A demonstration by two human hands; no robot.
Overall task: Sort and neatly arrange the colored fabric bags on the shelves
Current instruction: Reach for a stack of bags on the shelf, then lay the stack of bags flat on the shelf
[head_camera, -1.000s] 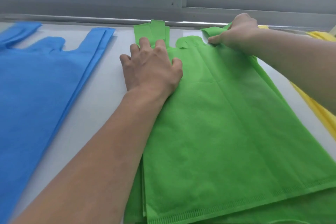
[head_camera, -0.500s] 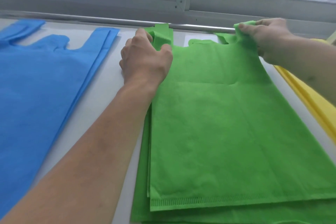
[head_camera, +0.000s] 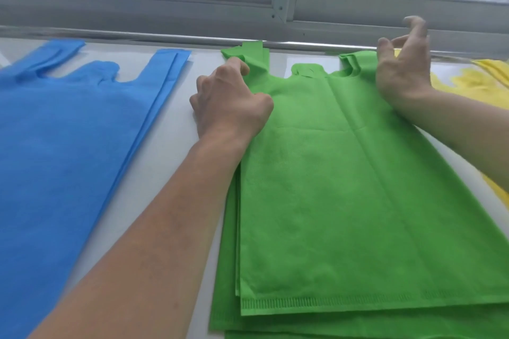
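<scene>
A stack of green fabric bags point(head_camera: 344, 187) lies flat in the middle of the white shelf point(head_camera: 179, 118), handles pointing toward the window. My left hand point(head_camera: 228, 99) sits at the stack's upper left corner, fingers curled and pinching the left handle. My right hand point(head_camera: 402, 66) is over the right handle; its heel rests on the fabric while the blurred fingers are lifted, spread and hold nothing. A stack of blue bags point(head_camera: 68, 146) lies flat to the left. Yellow bags point(head_camera: 482, 80) show at the right edge, partly hidden by my right forearm.
A grey window frame point(head_camera: 165, 8) with a metal rail runs along the back of the shelf, right behind the bag handles. A strip of bare white shelf separates the blue and green stacks.
My right hand has let go of the right green handle and raised its fingers. My left hand stays at the left handle. The top green bag now lies farther back on the stack.
</scene>
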